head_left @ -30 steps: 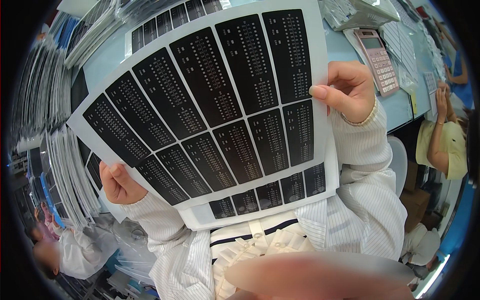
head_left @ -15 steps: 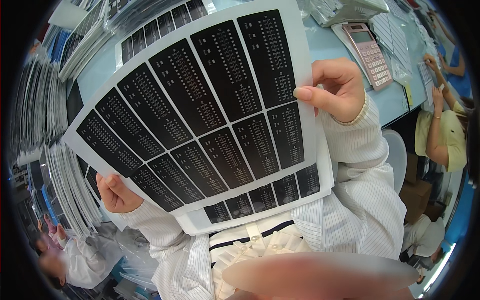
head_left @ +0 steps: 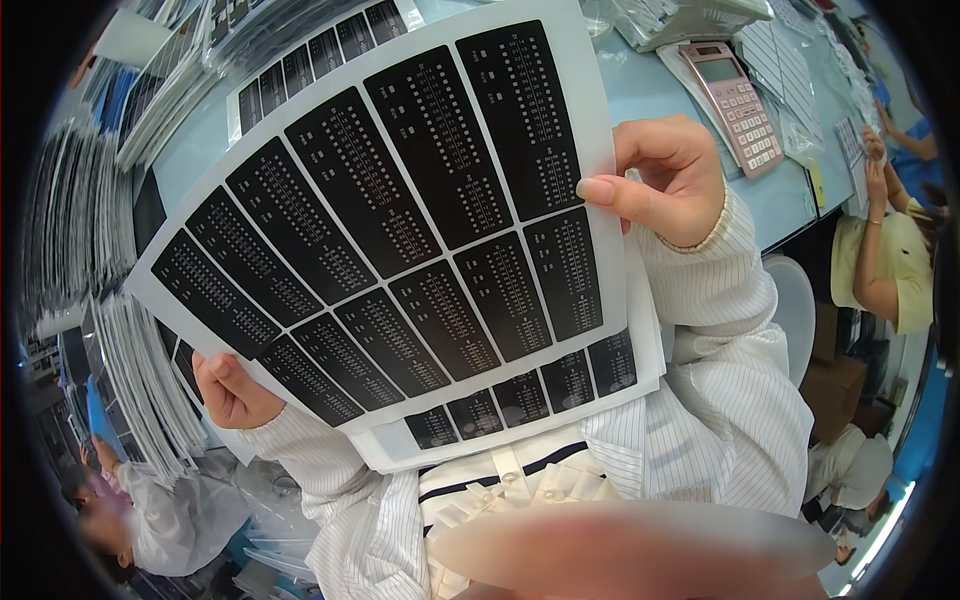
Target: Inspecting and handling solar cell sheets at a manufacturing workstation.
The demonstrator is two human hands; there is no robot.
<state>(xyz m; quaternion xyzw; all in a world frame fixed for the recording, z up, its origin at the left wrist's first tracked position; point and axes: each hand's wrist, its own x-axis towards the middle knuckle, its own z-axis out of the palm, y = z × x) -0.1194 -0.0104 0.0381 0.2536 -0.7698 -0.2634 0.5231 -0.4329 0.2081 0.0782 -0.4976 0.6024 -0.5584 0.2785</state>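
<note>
A large white sheet (head_left: 447, 254) printed with two rows of black panels is held up in front of me, tilted. My left hand (head_left: 232, 390) pinches its lower left edge between thumb and fingers. At the right edge, my right hand (head_left: 668, 185) grips it, the thumb on the printed face and the fingers behind. Below it, close to my body, lie more sheets of the same kind (head_left: 518, 402), partly covered by the raised one. Another sheet with black panels (head_left: 325, 60) rests on the table beyond, mostly hidden behind it.
A pink calculator (head_left: 733, 108) lies at the far right on the pale blue table (head_left: 650, 95). Tall stacks of paper (head_left: 80, 225) stand along the left. A clear plastic tray (head_left: 690, 20) sits at the back. Co-workers are at the right (head_left: 880, 260) and lower left (head_left: 185, 515).
The raised sheet and my right hand have shifted slightly to the left. Both hands keep their hold. The co-workers at the right and lower left have moved their arms.
</note>
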